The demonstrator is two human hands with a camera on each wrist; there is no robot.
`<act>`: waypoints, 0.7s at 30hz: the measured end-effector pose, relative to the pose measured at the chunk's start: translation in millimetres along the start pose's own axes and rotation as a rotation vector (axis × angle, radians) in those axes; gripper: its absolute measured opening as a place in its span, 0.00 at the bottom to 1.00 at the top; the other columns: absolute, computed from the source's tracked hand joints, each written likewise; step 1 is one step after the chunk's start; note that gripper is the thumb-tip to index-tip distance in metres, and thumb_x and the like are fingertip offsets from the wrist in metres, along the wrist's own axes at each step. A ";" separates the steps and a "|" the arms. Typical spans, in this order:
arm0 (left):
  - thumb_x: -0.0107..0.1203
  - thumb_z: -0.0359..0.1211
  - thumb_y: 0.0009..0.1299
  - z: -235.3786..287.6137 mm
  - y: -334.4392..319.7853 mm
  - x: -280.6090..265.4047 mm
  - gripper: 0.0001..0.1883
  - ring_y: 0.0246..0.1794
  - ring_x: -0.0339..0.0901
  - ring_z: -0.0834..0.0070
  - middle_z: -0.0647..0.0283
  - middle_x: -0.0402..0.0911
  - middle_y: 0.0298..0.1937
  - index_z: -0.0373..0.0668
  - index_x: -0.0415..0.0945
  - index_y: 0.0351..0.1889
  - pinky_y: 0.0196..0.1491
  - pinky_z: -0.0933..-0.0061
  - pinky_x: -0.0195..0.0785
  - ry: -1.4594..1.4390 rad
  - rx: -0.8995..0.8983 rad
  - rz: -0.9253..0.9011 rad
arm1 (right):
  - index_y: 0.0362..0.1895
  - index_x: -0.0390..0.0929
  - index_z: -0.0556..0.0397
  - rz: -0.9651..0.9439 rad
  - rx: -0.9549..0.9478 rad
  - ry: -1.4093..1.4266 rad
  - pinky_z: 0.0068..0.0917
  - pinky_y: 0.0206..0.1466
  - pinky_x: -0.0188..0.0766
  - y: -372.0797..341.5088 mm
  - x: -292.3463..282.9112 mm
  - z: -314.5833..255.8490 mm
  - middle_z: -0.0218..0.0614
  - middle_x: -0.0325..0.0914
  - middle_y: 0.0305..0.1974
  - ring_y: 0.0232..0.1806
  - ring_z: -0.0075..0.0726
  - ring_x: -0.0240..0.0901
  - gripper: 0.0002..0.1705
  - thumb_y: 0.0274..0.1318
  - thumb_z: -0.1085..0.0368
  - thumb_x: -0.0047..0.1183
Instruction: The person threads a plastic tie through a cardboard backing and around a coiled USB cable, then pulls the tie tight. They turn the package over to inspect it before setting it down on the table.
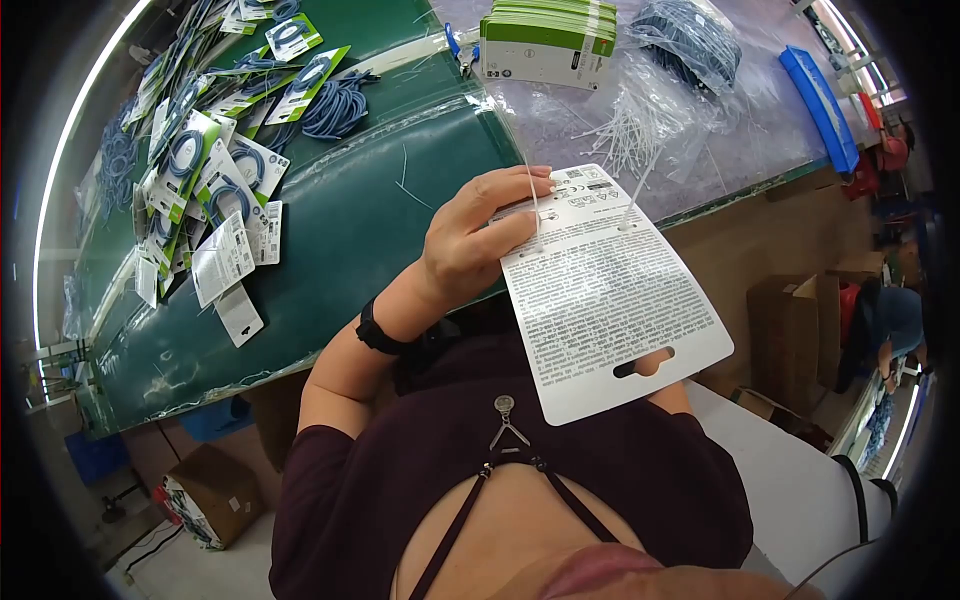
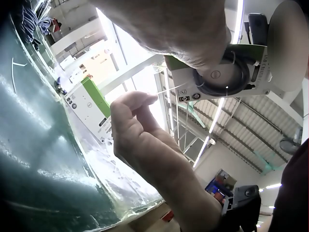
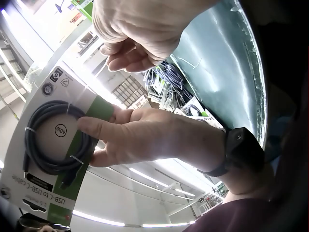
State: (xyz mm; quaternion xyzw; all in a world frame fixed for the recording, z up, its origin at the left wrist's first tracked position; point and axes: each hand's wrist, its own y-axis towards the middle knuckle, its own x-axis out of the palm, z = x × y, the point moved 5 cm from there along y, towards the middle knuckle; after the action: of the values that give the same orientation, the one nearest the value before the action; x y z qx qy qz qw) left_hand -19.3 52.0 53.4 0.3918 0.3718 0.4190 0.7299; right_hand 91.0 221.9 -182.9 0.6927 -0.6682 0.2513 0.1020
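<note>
My left hand point(image 1: 490, 230), with a dark band at its wrist, pinches the end of a white and green cable card point(image 1: 610, 300). The card's printed back faces up. On its front, a coiled blue-grey USB-C cable point(image 3: 31, 145) is fastened with white ties. Two thin white ties point(image 1: 637, 190) stick up from holes in the back. In the left wrist view, my right hand point(image 2: 145, 130) has its fingers curled, thumb and fingertip together at a thin white tie point(image 2: 166, 91) by the card's end. From the head, the card hides most of that hand.
Many carded cables point(image 1: 200, 180) lie piled on the green table point(image 1: 400, 190) at left. A stack of cards point(image 1: 545, 50), loose white ties point(image 1: 635, 135) and bagged cables point(image 1: 690, 45) sit farther back. A blue tray point(image 1: 818, 105) stands at the right edge; cardboard boxes point(image 1: 785, 340) lie below.
</note>
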 end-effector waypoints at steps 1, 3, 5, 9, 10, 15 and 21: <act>0.66 0.26 0.52 -0.4 -0.5 0.4 0.17 0.48 0.79 0.51 0.49 0.78 0.46 0.39 0.70 0.37 0.48 0.60 0.75 -0.003 -0.002 -0.001 | 0.67 0.53 0.56 -0.004 -0.004 -0.001 0.27 0.60 0.66 -1.1 -0.1 -0.1 0.40 0.65 0.60 0.57 0.34 0.66 0.34 0.63 0.55 0.49; 0.66 0.25 0.52 -0.6 -0.8 0.9 0.17 0.48 0.79 0.51 0.49 0.78 0.46 0.39 0.70 0.37 0.48 0.60 0.75 -0.001 0.002 -0.004 | 0.67 0.53 0.56 -0.012 -0.013 -0.003 0.27 0.60 0.66 -1.8 -0.2 -0.6 0.40 0.65 0.60 0.57 0.34 0.66 0.34 0.63 0.55 0.49; 0.66 0.25 0.52 -0.7 -1.1 1.6 0.17 0.48 0.79 0.50 0.49 0.78 0.47 0.39 0.70 0.38 0.49 0.60 0.75 0.000 0.009 -0.012 | 0.67 0.53 0.56 -0.017 -0.022 -0.005 0.27 0.60 0.66 -3.3 -0.5 -0.9 0.40 0.65 0.60 0.57 0.34 0.66 0.34 0.63 0.55 0.49; 0.65 0.25 0.52 -1.9 -0.8 2.6 0.17 0.48 0.79 0.51 0.49 0.78 0.47 0.39 0.71 0.38 0.49 0.60 0.75 0.008 0.008 -0.028 | 0.67 0.53 0.56 -0.023 -0.046 -0.009 0.27 0.60 0.66 -3.3 -1.9 -2.4 0.40 0.66 0.60 0.57 0.34 0.66 0.34 0.63 0.55 0.50; 0.65 0.25 0.52 -1.6 -0.1 3.2 0.17 0.48 0.79 0.51 0.49 0.78 0.47 0.39 0.71 0.38 0.49 0.60 0.75 0.005 0.010 -0.030 | 0.67 0.53 0.56 -0.025 -0.052 -0.009 0.27 0.60 0.66 -2.8 -2.0 -2.4 0.40 0.66 0.60 0.57 0.34 0.66 0.34 0.63 0.55 0.50; 0.64 0.24 0.53 -1.8 -0.2 4.2 0.17 0.47 0.79 0.52 0.50 0.78 0.46 0.37 0.70 0.39 0.48 0.61 0.76 -0.015 0.023 -0.016 | 0.67 0.54 0.56 -0.039 -0.078 -0.009 0.27 0.59 0.66 -5.7 -1.2 -2.2 0.40 0.66 0.59 0.57 0.34 0.66 0.34 0.63 0.55 0.50; 0.62 0.23 0.58 -1.2 -0.8 0.3 0.21 0.45 0.80 0.50 0.40 0.77 0.44 0.35 0.63 0.46 0.47 0.56 0.76 0.039 0.070 -0.153 | 0.67 0.54 0.56 -0.065 -0.102 -0.009 0.27 0.59 0.66 -5.8 2.4 -1.2 0.39 0.66 0.59 0.57 0.33 0.66 0.34 0.63 0.56 0.50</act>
State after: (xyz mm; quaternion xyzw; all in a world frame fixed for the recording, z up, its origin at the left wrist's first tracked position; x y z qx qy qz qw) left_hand -20.0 52.3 52.2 0.3795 0.4292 0.3564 0.7380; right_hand 96.3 221.0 -179.6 0.7092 -0.6578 0.2103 0.1420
